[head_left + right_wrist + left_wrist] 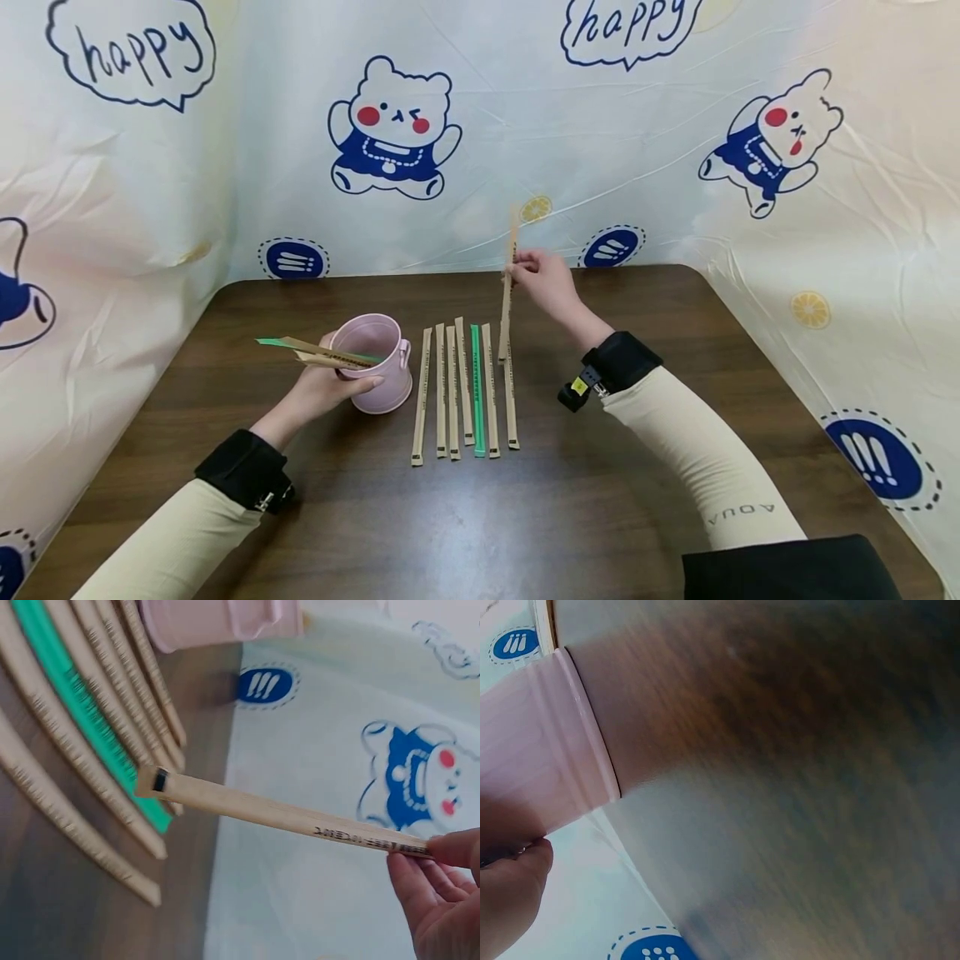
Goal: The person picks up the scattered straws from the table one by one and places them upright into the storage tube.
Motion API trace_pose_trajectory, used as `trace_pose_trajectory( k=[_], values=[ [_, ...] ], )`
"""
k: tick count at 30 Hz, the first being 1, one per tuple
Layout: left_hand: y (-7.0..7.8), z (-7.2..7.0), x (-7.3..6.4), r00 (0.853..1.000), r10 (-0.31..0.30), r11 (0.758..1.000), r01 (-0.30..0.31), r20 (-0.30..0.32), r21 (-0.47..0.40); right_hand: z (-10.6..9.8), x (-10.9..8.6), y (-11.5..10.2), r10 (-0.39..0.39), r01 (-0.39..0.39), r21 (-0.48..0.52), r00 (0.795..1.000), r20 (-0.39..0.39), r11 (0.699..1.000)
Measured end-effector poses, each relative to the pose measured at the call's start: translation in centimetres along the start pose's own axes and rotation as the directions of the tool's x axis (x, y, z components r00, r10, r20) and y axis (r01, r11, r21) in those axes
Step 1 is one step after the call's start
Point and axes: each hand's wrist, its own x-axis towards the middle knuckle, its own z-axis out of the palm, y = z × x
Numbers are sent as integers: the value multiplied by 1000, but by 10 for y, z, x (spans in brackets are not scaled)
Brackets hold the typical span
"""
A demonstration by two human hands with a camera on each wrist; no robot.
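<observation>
Brown table [480, 525], one stick [506, 321] upright

My stick stood right of the centre; a slack pinch could have dropped it, scattering the row of sticks [477, 392] mid-frame. Tilting the pink bucket [388, 390], left of centre, could have spilled its leaning sticks [322, 349]. My right hand [551, 287] pinched the stick, forearm reaching up-left; my left hand [318, 392] curled round the bucket.

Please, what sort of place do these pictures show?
Probably a small staged recording corner: a brown table with printed sheets on three sides, and black wristbands carrying small devices on both arms.
</observation>
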Motion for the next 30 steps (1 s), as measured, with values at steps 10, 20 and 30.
trace_pose_trajectory(
  k=[10,20,30],
  values=[
    [0,2,2,997,66,998,-66,-37,9,9,1,-46,-161,175,153,982,-103,973],
    [0,3,4,997,74,996,-75,-25,-47,28,-8,-94,-371,395,183,916,-155,900],
    [-2,2,5,995,95,993,-97,-32,-68,64,-16,-108,-411,418,249,908,-82,873]
  ],
)
